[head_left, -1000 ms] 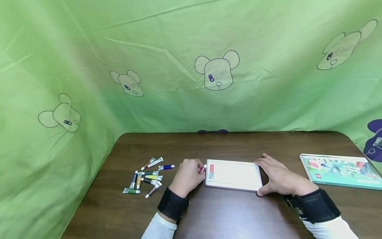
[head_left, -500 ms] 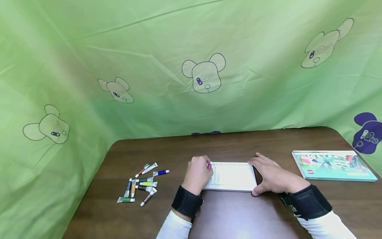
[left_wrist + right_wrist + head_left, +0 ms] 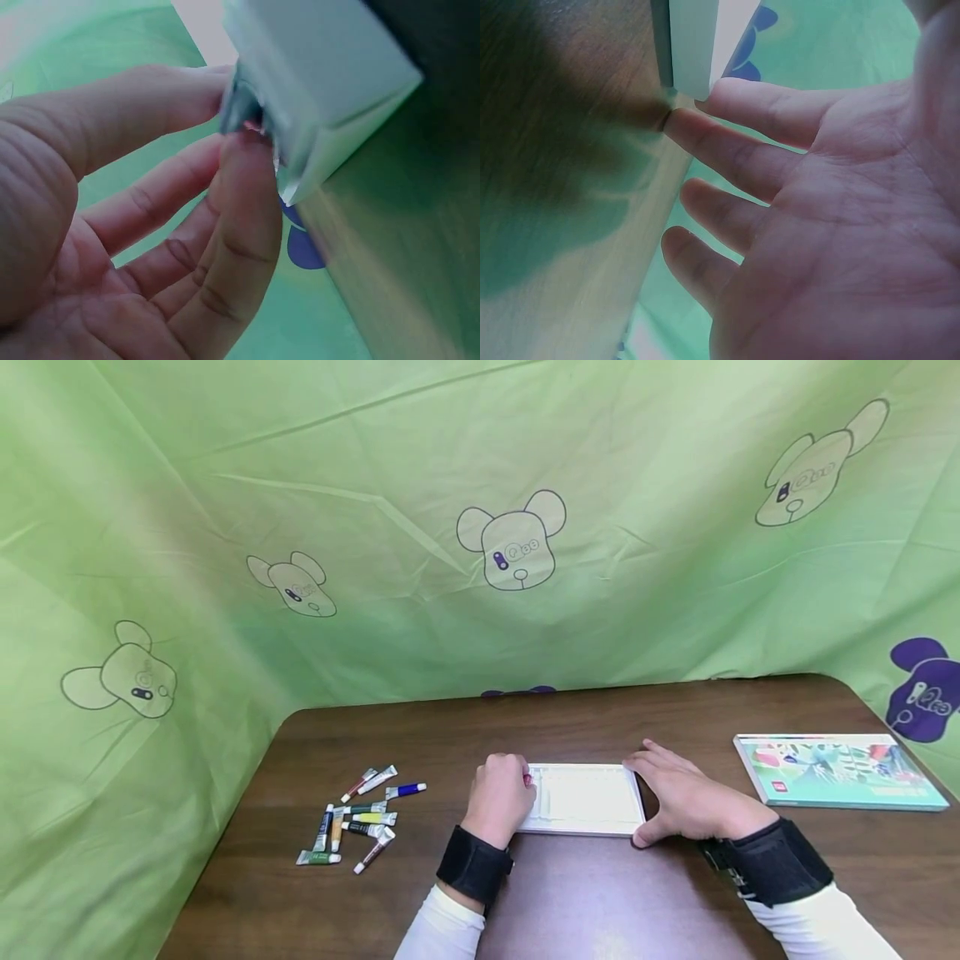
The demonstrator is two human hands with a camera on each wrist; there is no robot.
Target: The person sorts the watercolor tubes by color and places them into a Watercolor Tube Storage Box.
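My left hand (image 3: 501,797) pinches a small red paint tube (image 3: 527,774) between thumb and fingers, over the left end of a shallow white box (image 3: 585,797). In the left wrist view the fingertips meet at the rim of the box (image 3: 322,60), and the tube is mostly hidden between them. My right hand (image 3: 693,802) rests against the right end of the box with thumb and fingers spread. In the right wrist view its fingers are fairly straight, and one fingertip touches the corner of the box (image 3: 694,45).
Several paint tubes (image 3: 367,818) in different colours lie loosely to the left on the brown table (image 3: 585,893). A flat turquoise printed box (image 3: 840,772) lies on the right. A green curtain (image 3: 390,610) hangs behind the table.
My left hand has moved right with the red tube, from beside the box to over its left end. The right hand stays at the right end. The head view has shifted slightly.
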